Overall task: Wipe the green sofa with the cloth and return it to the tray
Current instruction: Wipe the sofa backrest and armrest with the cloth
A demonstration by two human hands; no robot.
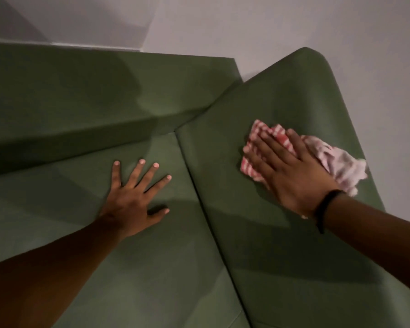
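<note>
The green sofa (85, 95) fills most of the view, with a seat cushion at the left and a backrest panel rising at the right. A red-and-white striped cloth (341, 162) lies bunched on the backrest. My right hand (291, 176) presses flat on the cloth, fingers stretched over it, a black band on the wrist. My left hand (133, 197) rests flat on the seat cushion with fingers spread and holds nothing. No tray is in view.
A pale grey wall (294, 24) stands behind the sofa. The sofa's armrest block (57, 129) runs along the upper left. A seam (199, 200) divides the seat cushion from the backrest panel.
</note>
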